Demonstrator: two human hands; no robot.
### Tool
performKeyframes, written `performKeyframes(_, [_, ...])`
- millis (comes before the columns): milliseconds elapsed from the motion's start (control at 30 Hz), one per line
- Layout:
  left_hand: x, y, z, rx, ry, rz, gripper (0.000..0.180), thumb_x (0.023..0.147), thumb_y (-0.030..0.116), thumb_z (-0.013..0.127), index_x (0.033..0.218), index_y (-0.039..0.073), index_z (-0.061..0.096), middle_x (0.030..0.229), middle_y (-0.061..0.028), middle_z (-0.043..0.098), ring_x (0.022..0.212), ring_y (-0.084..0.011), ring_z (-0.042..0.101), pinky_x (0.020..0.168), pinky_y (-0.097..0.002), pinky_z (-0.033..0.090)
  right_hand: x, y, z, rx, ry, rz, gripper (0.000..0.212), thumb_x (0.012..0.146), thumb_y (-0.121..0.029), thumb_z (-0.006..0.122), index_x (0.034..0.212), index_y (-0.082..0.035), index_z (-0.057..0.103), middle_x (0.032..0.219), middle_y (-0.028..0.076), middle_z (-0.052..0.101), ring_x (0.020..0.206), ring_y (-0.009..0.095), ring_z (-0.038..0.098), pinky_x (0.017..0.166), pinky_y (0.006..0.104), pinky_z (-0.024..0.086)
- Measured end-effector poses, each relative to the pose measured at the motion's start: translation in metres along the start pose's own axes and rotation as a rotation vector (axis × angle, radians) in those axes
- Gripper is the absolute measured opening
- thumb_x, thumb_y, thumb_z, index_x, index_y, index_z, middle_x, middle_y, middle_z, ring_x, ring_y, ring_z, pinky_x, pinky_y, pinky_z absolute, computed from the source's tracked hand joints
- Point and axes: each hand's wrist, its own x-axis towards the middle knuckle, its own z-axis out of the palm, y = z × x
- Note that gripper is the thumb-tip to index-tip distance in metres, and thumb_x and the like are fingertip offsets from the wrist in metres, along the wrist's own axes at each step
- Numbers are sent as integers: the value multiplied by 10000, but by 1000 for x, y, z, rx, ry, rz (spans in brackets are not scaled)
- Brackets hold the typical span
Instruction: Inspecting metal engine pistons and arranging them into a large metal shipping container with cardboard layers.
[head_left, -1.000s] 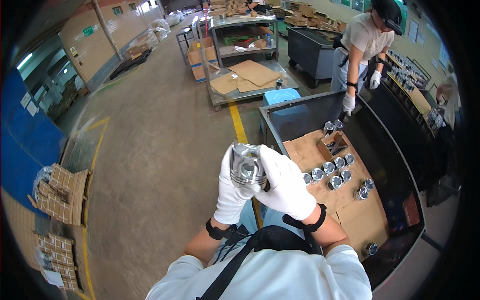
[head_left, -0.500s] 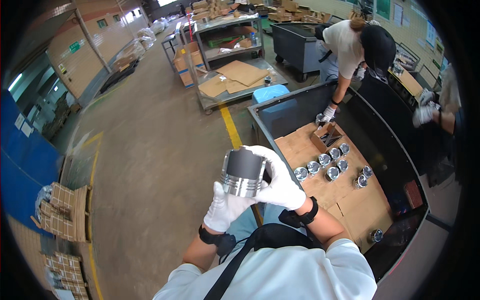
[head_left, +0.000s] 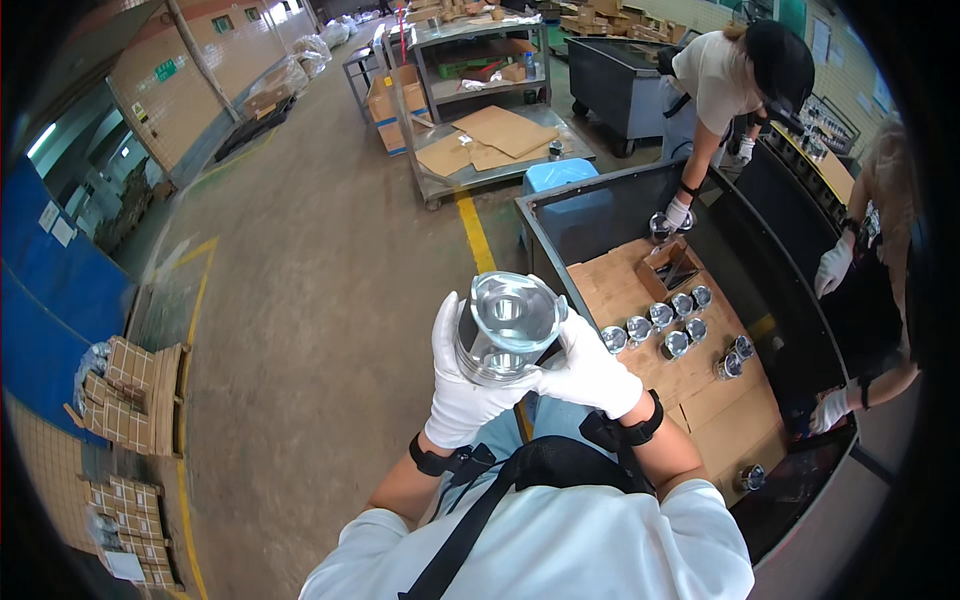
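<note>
Between my white-gloved hands I hold a shiny metal piston [head_left: 508, 318] up in front of my body. It is tilted so that its open, hollow end shows. My left hand [head_left: 462, 385] wraps its left side and lower edge. My right hand [head_left: 590, 372] grips it from the right, with the fingertips partly hidden behind it. To the right, several pistons [head_left: 676, 345] stand on a brown cardboard sheet [head_left: 715, 420] inside a dark-walled bin [head_left: 560, 340]. One more piston [head_left: 750, 477] sits apart near the bin's near end.
A co-worker's gloved hand [head_left: 677, 212] is at pistons in the bin's far end, beside a small cardboard box [head_left: 668, 268]. Another person's hand [head_left: 830, 410] touches the right rim. Beyond stand a blue stool [head_left: 560, 175] and a metal cart [head_left: 490, 165]. Stacked cartons [head_left: 130, 400] lie left.
The piston has been turned from its dark skirt side to its hollow end. My left hand has moved up along its side. The person at right has lowered a hand to the bin rim.
</note>
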Motion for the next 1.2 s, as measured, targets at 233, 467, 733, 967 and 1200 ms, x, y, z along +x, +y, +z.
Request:
performKeyframes(233, [-4,-5,-19,-449,-215,-440,1052,673,64,906,1512,58,272,1459,-123,454,1334,-227,478,1094,-411,433,-13,-23,-5,-95,23,-237,899,707,-93,800,1489,-2,366,1434,199,504,1282,355,519,1071,411,411])
performKeyframes(467, [4,-1,-13,-260,-175,-109,1097,623,101,935,1488,120,262,1446,-93,485,1354,-215,460,1128,-393,385,-11,-41,-16,-25,-79,-248,1050,633,-260,909,1497,-29,359,1499,199,438,1354,365,462,1112,419,378])
performKeyframes(733, [39,-26,40,118,-267,407,880,656,54,892,1389,79,407,1352,-167,492,1297,-288,522,1030,-358,486,-44,-27,-37,510,138,327,691,853,-250,748,1428,-18,444,1045,73,653,649,122,608,604,254,519])
performKeyframes(967, [52,-31,89,374,-969,164,957,632,171,897,1450,56,414,1485,-220,374,1299,-353,487,1057,-419,442,-135,50,-98,747,524,639,269,974,-261,604,1125,-38,596,785,38,665,513,101,592,445,226,468])
performKeyframes(1200, [1,-75,81,290,-1659,-411,679,822,346,773,1372,35,523,1314,-189,570,1216,-347,554,1043,-367,439,-320,192,-136,403,995,1189,201,953,-198,536,960,-55,677,638,60,630,452,129,559,401,265,432])
